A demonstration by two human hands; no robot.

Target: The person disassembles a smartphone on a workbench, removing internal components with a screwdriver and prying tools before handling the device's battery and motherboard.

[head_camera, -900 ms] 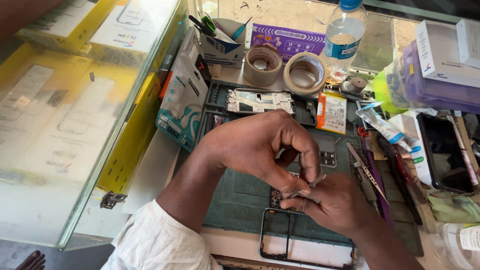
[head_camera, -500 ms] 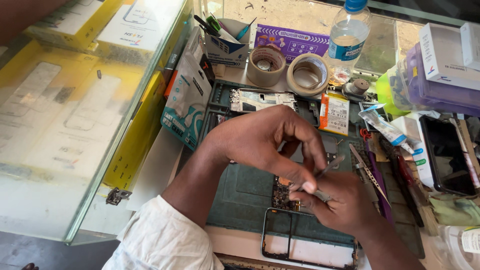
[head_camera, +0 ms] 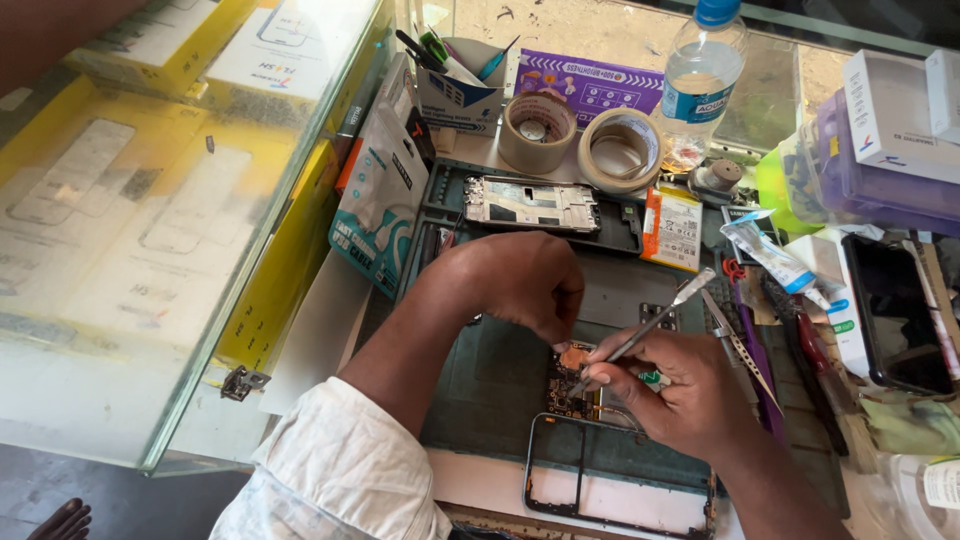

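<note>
Tape rolls [head_camera: 578, 140], bottle [head_camera: 700, 80] and phone frame [head_camera: 615, 475] ring both hands' circuit board [head_camera: 568, 385].

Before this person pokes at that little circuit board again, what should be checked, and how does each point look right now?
1. Left hand steadying the circuit board: ok, fingers rest on its top edge.
2. Right hand grips the thin metal tool: ok.
3. Tool tip on the right spot: cannot tell, too small.
4. Board lying flat on the green mat: ok.
5. Phone frame apart from the tool: ok, nearer the person.
6. Water bottle capped: ok.
</note>
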